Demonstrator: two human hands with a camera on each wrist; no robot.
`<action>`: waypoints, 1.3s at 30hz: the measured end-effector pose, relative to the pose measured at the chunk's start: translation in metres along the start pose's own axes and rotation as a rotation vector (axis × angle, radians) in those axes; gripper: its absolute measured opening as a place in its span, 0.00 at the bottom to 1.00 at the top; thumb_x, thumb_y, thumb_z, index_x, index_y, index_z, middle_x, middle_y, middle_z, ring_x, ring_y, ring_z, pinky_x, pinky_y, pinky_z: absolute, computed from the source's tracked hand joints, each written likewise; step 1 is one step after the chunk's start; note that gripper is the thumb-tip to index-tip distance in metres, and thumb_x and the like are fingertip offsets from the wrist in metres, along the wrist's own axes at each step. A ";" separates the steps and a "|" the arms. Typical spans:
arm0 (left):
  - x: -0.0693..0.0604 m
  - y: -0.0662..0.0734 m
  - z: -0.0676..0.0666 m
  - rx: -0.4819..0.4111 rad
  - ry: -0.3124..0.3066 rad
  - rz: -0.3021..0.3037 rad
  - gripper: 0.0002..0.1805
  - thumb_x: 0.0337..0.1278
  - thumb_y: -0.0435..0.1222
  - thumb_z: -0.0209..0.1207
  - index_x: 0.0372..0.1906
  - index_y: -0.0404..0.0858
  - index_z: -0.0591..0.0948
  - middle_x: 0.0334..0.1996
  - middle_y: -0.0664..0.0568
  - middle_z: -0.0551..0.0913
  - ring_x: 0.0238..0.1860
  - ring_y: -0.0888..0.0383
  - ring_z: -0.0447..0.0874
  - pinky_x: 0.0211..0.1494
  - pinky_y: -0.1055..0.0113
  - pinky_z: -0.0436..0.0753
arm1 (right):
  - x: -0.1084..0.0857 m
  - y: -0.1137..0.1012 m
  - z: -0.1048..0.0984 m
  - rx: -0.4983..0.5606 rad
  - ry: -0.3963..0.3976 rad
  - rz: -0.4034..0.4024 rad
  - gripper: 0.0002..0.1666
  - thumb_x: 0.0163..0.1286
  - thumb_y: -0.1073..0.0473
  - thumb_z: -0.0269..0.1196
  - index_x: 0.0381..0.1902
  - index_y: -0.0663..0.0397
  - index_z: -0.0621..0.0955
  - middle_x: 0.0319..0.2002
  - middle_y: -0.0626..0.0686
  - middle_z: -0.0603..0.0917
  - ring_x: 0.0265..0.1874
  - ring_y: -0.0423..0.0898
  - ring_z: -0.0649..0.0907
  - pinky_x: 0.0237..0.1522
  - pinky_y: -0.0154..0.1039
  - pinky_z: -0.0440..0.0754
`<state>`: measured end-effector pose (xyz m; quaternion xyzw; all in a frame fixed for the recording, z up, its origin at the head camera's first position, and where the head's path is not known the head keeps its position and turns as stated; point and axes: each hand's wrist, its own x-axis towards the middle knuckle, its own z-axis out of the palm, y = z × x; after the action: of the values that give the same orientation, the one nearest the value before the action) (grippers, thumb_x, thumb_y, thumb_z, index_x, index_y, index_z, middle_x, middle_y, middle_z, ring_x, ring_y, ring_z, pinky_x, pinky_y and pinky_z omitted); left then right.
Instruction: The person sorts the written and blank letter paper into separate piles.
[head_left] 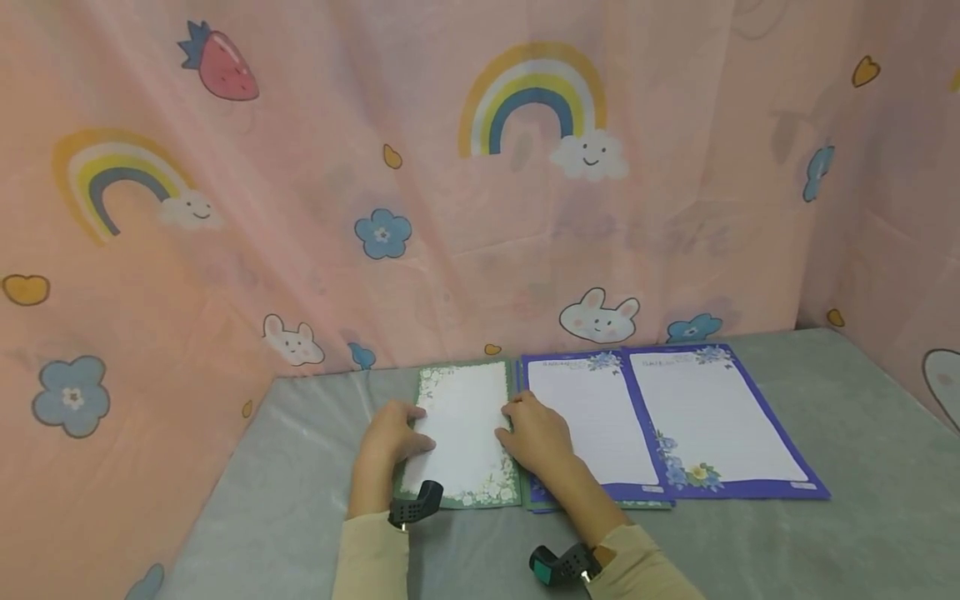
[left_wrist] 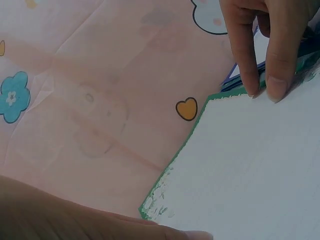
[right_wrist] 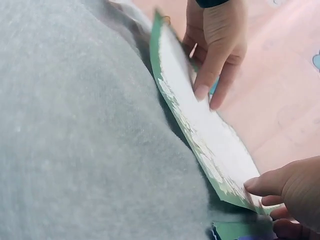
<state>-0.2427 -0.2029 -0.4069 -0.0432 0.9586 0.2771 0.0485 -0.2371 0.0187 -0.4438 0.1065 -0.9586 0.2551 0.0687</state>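
Note:
A sheet of letter paper (head_left: 465, 433) with a green flowered border and a white middle lies in front of me. My left hand (head_left: 386, 437) holds its left edge, with the thumb on the white face. At the right edge my right hand (head_left: 542, 433) pinches the same sheet, thumb on top and other fingers at or below the edge. In the right wrist view the sheet (right_wrist: 212, 132) looks slightly bowed between the left hand (right_wrist: 217, 50) and the right hand (right_wrist: 295, 187). Some fingertips are hidden behind the paper.
Right of the sheet lies a purple-bordered sheet (head_left: 585, 425), partly under my right forearm, with green and purple edges showing beneath. Another purple-bordered sheet (head_left: 720, 425) adjoins it. Grey cloth (head_left: 862, 433) covers the table; a pink patterned curtain (head_left: 450, 200) hangs behind.

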 end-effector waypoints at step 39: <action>0.011 0.060 0.105 -0.098 0.027 0.514 0.29 0.57 0.49 0.71 0.63 0.47 0.80 0.58 0.52 0.84 0.54 0.54 0.84 0.58 0.57 0.83 | -0.043 0.142 -0.066 0.213 0.313 0.158 0.21 0.69 0.56 0.65 0.54 0.65 0.84 0.53 0.69 0.85 0.52 0.66 0.84 0.57 0.63 0.78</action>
<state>-0.2526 -0.0973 -0.4649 0.1960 0.9241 0.3259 -0.0385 -0.2239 0.1793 -0.4625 -0.0034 -0.9093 0.3729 0.1848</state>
